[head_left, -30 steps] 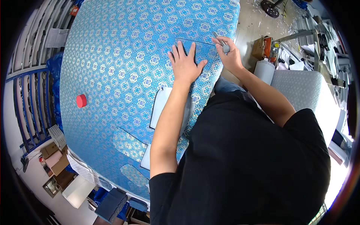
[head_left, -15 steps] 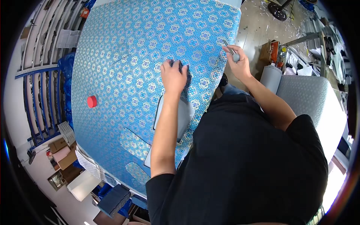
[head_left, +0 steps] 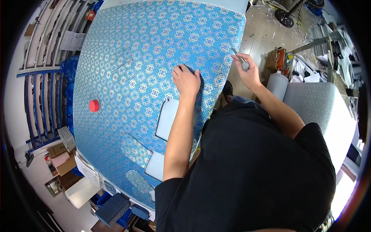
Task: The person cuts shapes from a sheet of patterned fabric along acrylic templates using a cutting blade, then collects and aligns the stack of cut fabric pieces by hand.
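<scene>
Blue patterned fabric (head_left: 127,69) lies spread over the table in front of me. My left hand (head_left: 187,80) rests on it near the right side, fingers apart and bent down onto the cloth, with nothing visible in them. My right hand (head_left: 250,72) holds a slim grey metal-looking tool (head_left: 242,62) with a thick round end, just beyond the fabric's right edge. The tool's thin end points up and left toward the fabric; its exact kind is unclear. Beside my left forearm, a pale cut-out opening (head_left: 167,119) shows in the cloth.
A red round object (head_left: 94,105) sits at the left of the fabric. Another pale opening (head_left: 155,165) lies nearer me. A grey patterned roll (head_left: 277,83) and a pale padded surface (head_left: 309,100) stand at right. Paper scraps litter the floor (head_left: 262,29).
My left hand has shifted right and slightly down over the fabric. The right hand has lowered slightly with the tool. A grey patch right of my left forearm no longer shows.
</scene>
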`<state>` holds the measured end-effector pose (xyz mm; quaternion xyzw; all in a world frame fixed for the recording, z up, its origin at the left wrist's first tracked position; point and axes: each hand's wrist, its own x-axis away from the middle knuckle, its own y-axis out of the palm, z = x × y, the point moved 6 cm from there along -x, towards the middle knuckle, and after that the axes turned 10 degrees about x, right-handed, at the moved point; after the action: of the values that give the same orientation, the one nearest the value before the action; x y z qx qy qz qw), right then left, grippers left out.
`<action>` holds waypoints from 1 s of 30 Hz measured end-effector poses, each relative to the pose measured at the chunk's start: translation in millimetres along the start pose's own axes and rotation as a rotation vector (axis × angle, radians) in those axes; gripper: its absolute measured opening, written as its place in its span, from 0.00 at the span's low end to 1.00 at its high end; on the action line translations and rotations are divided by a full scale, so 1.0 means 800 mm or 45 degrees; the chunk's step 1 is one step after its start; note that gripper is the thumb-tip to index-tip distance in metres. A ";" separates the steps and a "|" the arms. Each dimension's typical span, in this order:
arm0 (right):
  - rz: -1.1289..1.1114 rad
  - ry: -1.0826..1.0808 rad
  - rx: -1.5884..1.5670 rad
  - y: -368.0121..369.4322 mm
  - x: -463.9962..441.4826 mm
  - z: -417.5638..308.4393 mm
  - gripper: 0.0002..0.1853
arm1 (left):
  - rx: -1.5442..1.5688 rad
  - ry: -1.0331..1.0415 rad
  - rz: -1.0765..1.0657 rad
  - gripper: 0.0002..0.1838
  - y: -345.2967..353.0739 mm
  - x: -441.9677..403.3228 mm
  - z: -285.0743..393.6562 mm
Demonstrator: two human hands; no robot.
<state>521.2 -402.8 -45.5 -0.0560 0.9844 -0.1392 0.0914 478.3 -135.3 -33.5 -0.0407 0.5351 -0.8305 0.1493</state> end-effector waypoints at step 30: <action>0.117 0.030 0.106 -0.032 0.021 -0.035 0.14 | 1.268 -0.197 -0.062 0.19 -0.141 0.000 -0.086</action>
<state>501.8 -422.1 -14.8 -0.0054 0.9803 -0.1763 0.0884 439.4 -31.9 38.6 -0.0385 0.0602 -0.9828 0.1705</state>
